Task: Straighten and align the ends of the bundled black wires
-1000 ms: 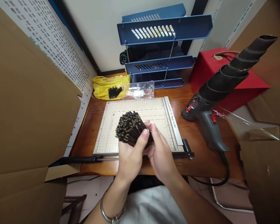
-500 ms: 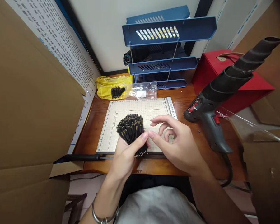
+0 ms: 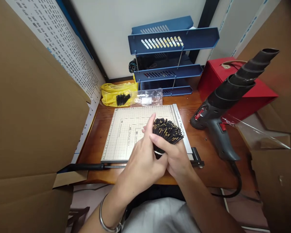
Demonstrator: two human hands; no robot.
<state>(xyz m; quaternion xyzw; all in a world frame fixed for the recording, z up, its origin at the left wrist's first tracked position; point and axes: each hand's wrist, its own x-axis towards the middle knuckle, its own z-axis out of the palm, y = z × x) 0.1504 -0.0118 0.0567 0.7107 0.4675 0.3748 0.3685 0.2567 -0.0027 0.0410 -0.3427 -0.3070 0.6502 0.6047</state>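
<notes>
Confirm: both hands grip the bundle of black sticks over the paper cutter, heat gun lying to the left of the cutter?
Wrong on one point: in the head view the heat gun lies to the right of the paper cutter, not the left. The left hand and right hand do grip the bundle of black sticks over it.

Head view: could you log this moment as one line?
left hand: steadies bundle | right hand: grips bundle of thin black sticks | below: beige gridded paper cutter

black gold-tipped bundle (image 3: 167,131), cream gridded cutter board (image 3: 126,129), blue tray rack (image 3: 172,42), red box (image 3: 215,77).
</notes>
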